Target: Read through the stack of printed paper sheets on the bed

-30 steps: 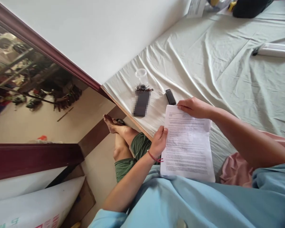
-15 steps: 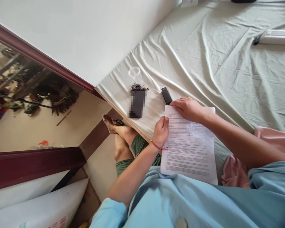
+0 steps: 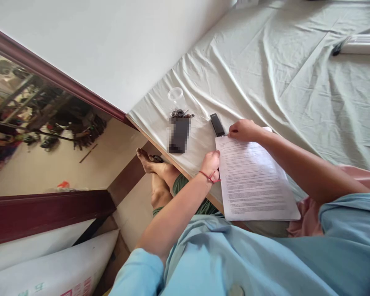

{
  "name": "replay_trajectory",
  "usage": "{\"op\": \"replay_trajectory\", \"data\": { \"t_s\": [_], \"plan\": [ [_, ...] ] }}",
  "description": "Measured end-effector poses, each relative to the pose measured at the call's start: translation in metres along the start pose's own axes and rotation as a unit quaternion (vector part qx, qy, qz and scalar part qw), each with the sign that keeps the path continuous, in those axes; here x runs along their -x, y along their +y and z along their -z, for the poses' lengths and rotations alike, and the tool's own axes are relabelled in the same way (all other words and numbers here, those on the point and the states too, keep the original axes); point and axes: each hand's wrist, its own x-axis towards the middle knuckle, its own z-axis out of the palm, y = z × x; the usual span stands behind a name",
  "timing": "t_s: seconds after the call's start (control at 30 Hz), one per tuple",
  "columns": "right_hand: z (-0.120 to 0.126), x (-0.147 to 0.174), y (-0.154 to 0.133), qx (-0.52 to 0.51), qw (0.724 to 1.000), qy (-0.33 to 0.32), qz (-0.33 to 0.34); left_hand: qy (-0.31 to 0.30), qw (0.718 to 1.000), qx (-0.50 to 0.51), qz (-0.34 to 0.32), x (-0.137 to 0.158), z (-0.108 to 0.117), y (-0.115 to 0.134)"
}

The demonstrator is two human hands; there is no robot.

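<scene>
A printed sheaf of white paper (image 3: 255,183) lies on the pale green bed sheet (image 3: 265,65), tilted with its lower end toward me. My left hand (image 3: 212,163), a red string at the wrist, grips its left edge. At the top left corner my right hand (image 3: 243,130) pinches the paper, right beside a small black device (image 3: 217,124).
A dark phone (image 3: 179,135), a bunch of keys (image 3: 180,112) and a clear plastic cup (image 3: 175,96) lie near the bed's corner. A pink cloth (image 3: 308,211) sits by my right arm. A white tube (image 3: 360,48) rests far right. My bare feet (image 3: 148,160) are on the floor below.
The paper has swung so its lower end points more to the right. My right hand moved up to the top corner; my left hand slid a little up the edge.
</scene>
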Motion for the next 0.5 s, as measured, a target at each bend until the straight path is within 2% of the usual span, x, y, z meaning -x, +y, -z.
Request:
{"op": "replay_trajectory", "data": {
  "t_s": [0.1,0.3,0.43,0.5],
  "plan": [
    [0.007,-0.008,0.002,-0.001,1.000,-0.001,0.005,0.004,0.998,0.009,0.062,0.001,-0.007,0.006],
    [0.007,-0.014,0.011,-0.014,0.998,0.014,0.055,0.058,0.996,0.019,0.068,0.004,-0.020,0.011],
    [0.007,-0.012,0.016,-0.037,0.977,0.108,0.177,0.054,0.994,0.041,0.080,0.007,-0.022,0.009],
    [0.006,-0.013,0.015,-0.056,0.958,0.121,0.254,0.054,0.994,0.053,0.077,0.008,-0.023,0.009]
  ]
}}
